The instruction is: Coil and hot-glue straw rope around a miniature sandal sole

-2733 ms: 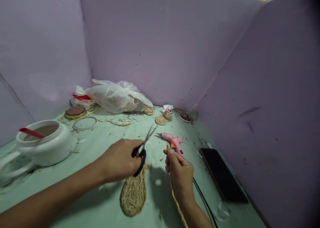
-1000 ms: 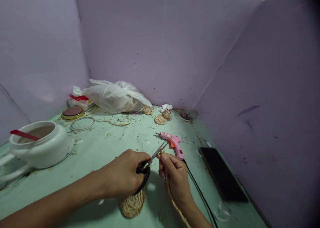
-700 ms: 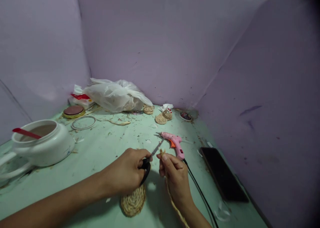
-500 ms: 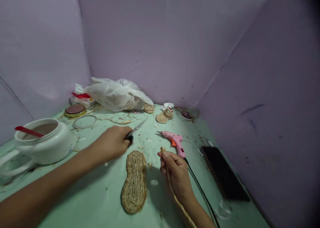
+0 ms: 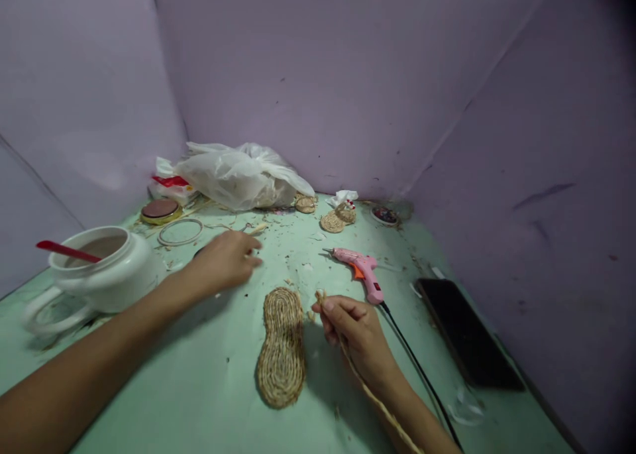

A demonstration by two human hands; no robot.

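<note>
At the left stands a round white ceramic pot (image 5: pixel 112 282), a flat red stick (image 5: pixel 67 250) leaning over its rim. Farther back lies a thin pale ring (image 5: pixel 180 242). The left hand (image 5: pixel 226 258) is over the green table (image 5: pixel 189 381), half-open with its fingers loosely spread; behind it shows the black handle of a pair of scissors (image 5: pixel 199 251), mostly covered — whether the hand touches it, I cannot tell. A bulging white plastic bag (image 5: pixel 243 175) sits at the far wall. Near the middle, a sole-shaped mat of coiled tan fibre (image 5: pixel 281 348) lies flat. Just right of it, the right hand (image 5: pixel 355 328) pinches the end of a twisted straw-coloured cord (image 5: pixel 370 394) between closed thumb and fingers — the rest trails along the forearm. Beyond lies a pink glue gun (image 5: pixel 362 268); farthest right, a black phone (image 5: pixel 467 335).
</note>
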